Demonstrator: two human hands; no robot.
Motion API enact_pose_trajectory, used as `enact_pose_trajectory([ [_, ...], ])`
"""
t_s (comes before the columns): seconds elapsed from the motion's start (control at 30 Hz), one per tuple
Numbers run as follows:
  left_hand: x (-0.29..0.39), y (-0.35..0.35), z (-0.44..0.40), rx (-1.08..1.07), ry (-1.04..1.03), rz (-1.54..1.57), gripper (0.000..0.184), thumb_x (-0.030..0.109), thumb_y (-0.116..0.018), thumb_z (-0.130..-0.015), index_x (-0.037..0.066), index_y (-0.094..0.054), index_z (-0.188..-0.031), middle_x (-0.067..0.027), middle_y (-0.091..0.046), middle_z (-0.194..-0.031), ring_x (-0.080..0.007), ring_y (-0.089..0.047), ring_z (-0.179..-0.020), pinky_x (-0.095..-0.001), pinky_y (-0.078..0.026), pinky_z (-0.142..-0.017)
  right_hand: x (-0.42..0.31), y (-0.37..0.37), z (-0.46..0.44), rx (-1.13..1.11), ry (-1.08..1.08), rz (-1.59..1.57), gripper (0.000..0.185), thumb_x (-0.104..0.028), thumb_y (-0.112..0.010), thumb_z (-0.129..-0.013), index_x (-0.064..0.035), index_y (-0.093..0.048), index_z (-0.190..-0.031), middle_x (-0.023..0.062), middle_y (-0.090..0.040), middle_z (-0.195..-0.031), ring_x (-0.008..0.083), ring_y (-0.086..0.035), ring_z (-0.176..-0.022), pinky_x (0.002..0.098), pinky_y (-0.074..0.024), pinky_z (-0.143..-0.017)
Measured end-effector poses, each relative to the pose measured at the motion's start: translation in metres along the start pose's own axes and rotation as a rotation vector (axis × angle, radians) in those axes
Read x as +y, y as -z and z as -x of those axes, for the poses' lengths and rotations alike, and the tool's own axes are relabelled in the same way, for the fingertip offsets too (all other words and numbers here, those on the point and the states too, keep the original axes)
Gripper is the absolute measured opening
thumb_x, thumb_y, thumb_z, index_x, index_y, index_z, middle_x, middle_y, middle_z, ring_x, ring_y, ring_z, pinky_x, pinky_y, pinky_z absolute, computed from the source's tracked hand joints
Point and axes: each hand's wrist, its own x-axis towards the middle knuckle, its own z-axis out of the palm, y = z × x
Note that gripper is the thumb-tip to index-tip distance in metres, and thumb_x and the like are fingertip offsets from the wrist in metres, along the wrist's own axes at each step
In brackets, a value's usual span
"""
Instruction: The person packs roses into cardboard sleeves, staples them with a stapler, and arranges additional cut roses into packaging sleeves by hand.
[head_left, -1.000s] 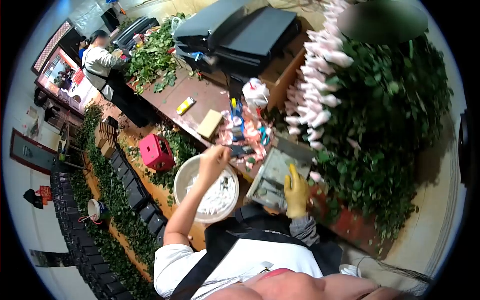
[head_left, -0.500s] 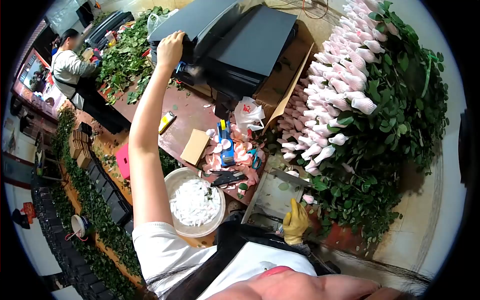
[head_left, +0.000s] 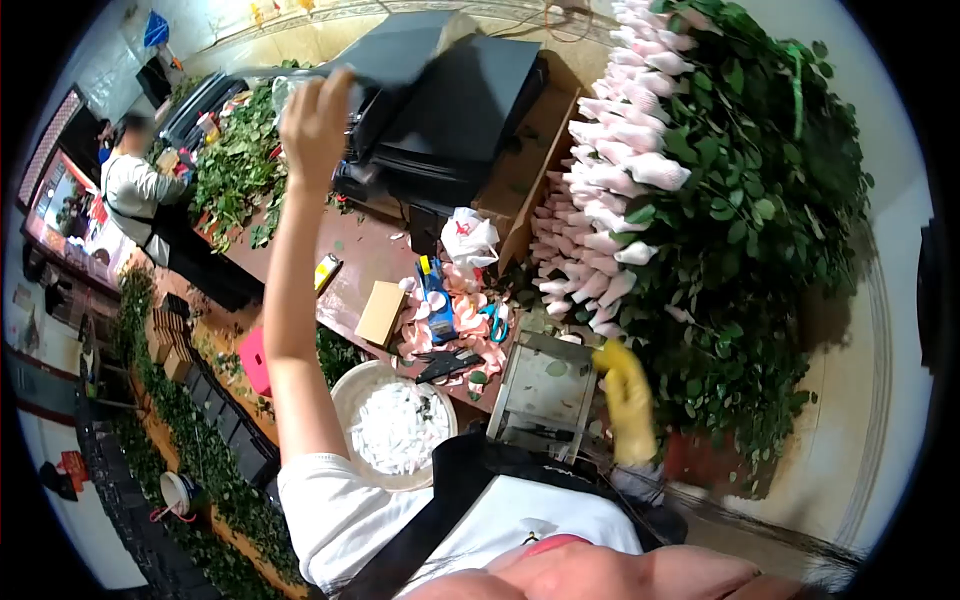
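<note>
— Our left hand (head_left: 315, 128) is hovering by the left end of the black sheets (head_left: 465, 105); blur is hiding whether it's pinching!
— They're slanting away rightward from it. Our gloved right hand (head_left: 628, 405), grip unreadable, is hanging farther off; pale flowers (head_left: 620, 150) are crowding the sheets' right, past a cardboard wall (head_left: 536, 188).

Unable to tell grip of left hand (head_left: 315, 125), blurred beside black sheets (head_left: 385, 55). Likewise for gloved right hand (head_left: 628, 405), smeared by blur. Can't see all of pink stool (head_left: 255, 360), partly behind left forearm (head_left: 300, 330), nor inside tied white bag (head_left: 470, 240). Cut off at top edge: pink flowers (head_left: 610, 180). Can't read yellow box (head_left: 327, 271), too small. Can't make out grasp of 1 co-worker (head_left: 133, 185), too small, face blurred.
</note>
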Motion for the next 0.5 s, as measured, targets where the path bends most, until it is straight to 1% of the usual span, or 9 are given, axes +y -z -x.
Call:
enact_pose_trajectory([
  [0.03,0.018,0.003,0.018,-0.017,-0.048,0.074,0.032,0.022,-0.077,-0.081,0.016,-0.07,-0.112,-0.0057,-0.054,-0.08,-0.0241,-0.057,-0.081,-0.0404,-0.047,-0.069,-0.036,0.005,-0.025,0.065,0.017,-0.074,0.044,-0.017,-0.055,-0.103,-0.0026,-0.049,-0.143,0.0128,-0.062,-0.132,0.0227,-0.061,-0.12,0.0347,-0.0489,-0.099],
  [0.07,0.067,0.033,0.013,-0.234,-0.089,0.047,0.023,0.022,-0.068,-0.086,0.012,-0.064,-0.106,-0.0026,-0.058,-0.093,-0.0272,-0.057,-0.086,-0.0437,-0.046,-0.073,-0.088,0.012,-0.054,0.131,0.038,-0.146,0.049,-0.02,-0.056,-0.103,-0.0007,-0.044,-0.146,0.0145,-0.06,-0.135,0.0242,-0.06,-0.121,0.035,-0.048,-0.101],
  [0.17,0.168,0.072,-0.004,-0.803,-0.316,0.351,0.031,0.026,-0.068,-0.079,0.013,-0.065,-0.107,-0.0007,-0.057,-0.099,-0.0205,-0.056,-0.094,-0.0377,-0.047,-0.076,-0.153,0.004,-0.115,-0.005,0.313,-0.272,0.063,-0.028,-0.06,-0.101,0.002,-0.035,-0.151,0.0164,-0.055,-0.142,0.0271,-0.059,-0.123,0.0389,-0.047,-0.102],
  [0.2,0.192,0.075,0.023,-0.299,-0.557,0.401,0.034,0.027,-0.068,-0.078,0.013,-0.065,-0.109,0.0002,-0.058,-0.1,-0.0194,-0.056,-0.097,-0.0361,-0.048,-0.079,-0.16,-0.009,-0.134,-0.021,0.431,-0.279,0.068,-0.03,-0.062,-0.1,0.0012,-0.032,-0.152,0.0162,-0.054,-0.144,0.0284,-0.059,-0.123,0.0398,-0.0484,-0.1],
  [0.27,0.232,0.086,0.027,-0.395,-0.588,0.511,0.039,0.024,-0.065,-0.077,0.013,-0.065,-0.114,0.0002,-0.058,-0.104,-0.0185,-0.055,-0.106,-0.0333,-0.048,-0.087,-0.164,-0.033,-0.157,0.034,0.355,-0.182,0.057,-0.032,-0.064,-0.098,0.0002,-0.047,-0.142,0.0165,-0.063,-0.129,0.0269,-0.064,-0.113,0.038,-0.0515,-0.091],
  [0.37,0.254,0.091,0.032,-0.538,-0.505,0.595,0.042,0.019,-0.064,-0.082,0.014,-0.062,-0.124,-0.0041,-0.058,-0.118,-0.0214,-0.053,-0.116,-0.0348,-0.044,-0.096,-0.189,-0.031,-0.167,0.115,0.118,0.184,0.035,-0.032,-0.069,-0.093,-0.0006,-0.069,-0.108,0.0174,-0.073,-0.094,0.0314,-0.071,-0.085,0.0384,-0.0546,-0.077],
  [0.4,0.251,0.098,0.025,-0.549,-0.482,0.663,0.043,0.019,-0.065,-0.084,0.014,-0.061,-0.126,-0.0058,-0.058,-0.122,-0.0227,-0.053,-0.119,-0.0359,-0.044,-0.098,-0.168,-0.032,-0.174,0.288,0.312,0.209,0.028,-0.027,-0.065,-0.096,-0.0024,-0.07,-0.108,0.0144,-0.074,-0.094,0.0349,-0.07,-0.078,0.0409,-0.0554,-0.072],
  [0.47,0.24,0.13,0.02,-0.671,-0.154,1.177,0.051,0.023,-0.072,-0.085,0.013,-0.059,-0.133,-0.01,-0.06,-0.126,-0.0286,-0.06,-0.11,-0.0413,-0.048,-0.094,-0.184,-0.005,-0.164,0.462,0.433,0.184,0.024,-0.022,-0.063,-0.096,-0.0061,-0.07,-0.112,0.014,-0.073,-0.104,0.0332,-0.071,-0.091,0.0407,-0.0551,-0.081],
  [0.5,0.223,0.143,0.02,-0.711,0.088,1.332,0.05,0.022,-0.074,-0.084,0.011,-0.062,-0.131,-0.013,-0.066,-0.122,-0.0288,-0.065,-0.103,-0.0417,-0.052,-0.089,-0.193,0.017,-0.161,0.443,0.644,0.278,0.025,-0.019,-0.063,-0.093,-0.0075,-0.069,-0.115,0.0138,-0.071,-0.111,0.0323,-0.069,-0.099,0.0418,-0.0533,-0.088],
])
